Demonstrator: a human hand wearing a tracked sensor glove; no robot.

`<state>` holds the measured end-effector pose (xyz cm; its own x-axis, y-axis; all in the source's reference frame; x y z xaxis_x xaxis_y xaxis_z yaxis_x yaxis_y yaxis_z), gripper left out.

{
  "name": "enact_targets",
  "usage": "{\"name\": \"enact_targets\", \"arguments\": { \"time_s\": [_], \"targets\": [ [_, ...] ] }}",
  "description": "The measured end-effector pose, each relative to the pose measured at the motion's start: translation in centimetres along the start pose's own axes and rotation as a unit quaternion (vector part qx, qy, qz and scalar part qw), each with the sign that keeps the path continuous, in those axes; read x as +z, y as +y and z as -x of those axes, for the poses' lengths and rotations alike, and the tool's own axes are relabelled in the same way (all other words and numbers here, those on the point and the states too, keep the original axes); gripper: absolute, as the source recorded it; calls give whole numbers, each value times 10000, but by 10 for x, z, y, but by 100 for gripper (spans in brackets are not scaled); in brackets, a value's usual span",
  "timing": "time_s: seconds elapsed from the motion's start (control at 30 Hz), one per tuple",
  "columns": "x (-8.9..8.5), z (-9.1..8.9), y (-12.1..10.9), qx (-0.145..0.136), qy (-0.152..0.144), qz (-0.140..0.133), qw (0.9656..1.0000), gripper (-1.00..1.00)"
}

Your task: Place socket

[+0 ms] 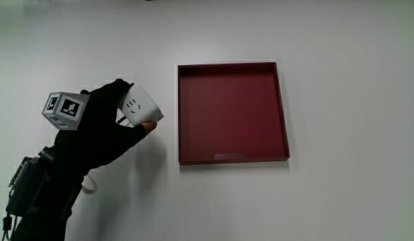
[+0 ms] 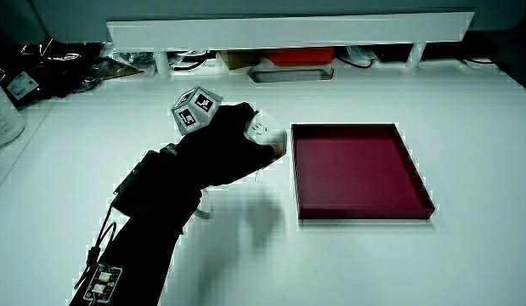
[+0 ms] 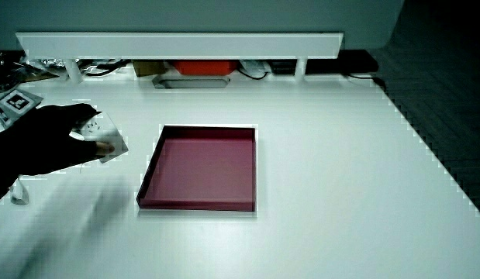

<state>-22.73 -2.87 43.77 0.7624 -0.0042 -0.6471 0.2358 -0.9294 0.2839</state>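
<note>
A white socket (image 1: 141, 105) with small slots on its face is held in the hand (image 1: 103, 127), whose black-gloved fingers curl around it. The hand hovers above the white table beside the dark red square tray (image 1: 232, 158), with a small gap between socket and tray rim. The patterned cube (image 1: 64, 108) sits on the hand's back. In both side views the socket (image 2: 264, 131) (image 3: 100, 134) shows at the fingertips, lifted off the table, with a shadow beneath. The tray (image 2: 361, 212) (image 3: 197, 204) holds nothing.
A low white partition (image 2: 288, 32) runs along the table's edge farthest from the person, with cables and an orange item under it. A small white loop (image 1: 90, 185) lies on the table under the forearm. A pale container (image 2: 2, 115) stands at the table's edge.
</note>
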Motion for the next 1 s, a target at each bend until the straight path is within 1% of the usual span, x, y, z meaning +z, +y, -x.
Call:
{"name": "enact_targets", "arguments": {
  "time_s": [0.03,0.07,0.1,0.13,0.17,0.2,0.23,0.27,0.3,0.33,0.37,0.4,0.43,0.47,0.5,0.53,0.57,0.6,0.63,0.67,0.7,0.73,0.77,0.8,0.87,0.9,0.93,1.0],
  "targets": [
    [1,4,0,-20,98,-36,9999,0],
    [1,8,-1,92,10,13,10000,0],
    [0,12,-1,197,1,47,9998,0],
    [-1,18,-1,301,51,46,9995,0],
    [-1,22,-1,270,27,31,9996,0],
    [0,27,-1,421,46,49,9991,0],
    [-1,32,-1,395,93,32,9992,0],
    [-1,35,-1,579,105,81,9982,0],
    [-2,39,-1,548,-55,63,9985,0],
    [-1,41,-1,591,31,82,9982,0],
    [-6,54,0,659,-6,249,9975,0],
    [-8,58,0,708,1,275,9971,0],
    [-7,57,0,861,40,204,9961,0],
    [-8,58,1,863,99,231,9959,0],
    [-12,65,2,878,66,311,9956,0],
    [-11,63,1,877,88,272,9957,0],
    [-11,60,1,884,38,286,9957,0],
    [-13,62,1,942,148,305,9950,0],
    [-16,66,1,952,133,323,9948,0],
    [-20,75,3,1002,149,376,9941,0],
    [-20,73,2,1056,197,333,9937,0],
    [-20,70,1,1029,92,344,9941,0],
    [-22,75,1,1094,194,337,9932,0],
    [-22,75,1,1125,207,332,9929,0],
    [-25,76,2,1096,194,429,9929,0],
    [-28,81,2,1168,200,448,9919,0],
    [-29,81,2,1191,270,471,9914,0],
    [-29,82,2,1176,194,413,9920,0]
  ]
}}
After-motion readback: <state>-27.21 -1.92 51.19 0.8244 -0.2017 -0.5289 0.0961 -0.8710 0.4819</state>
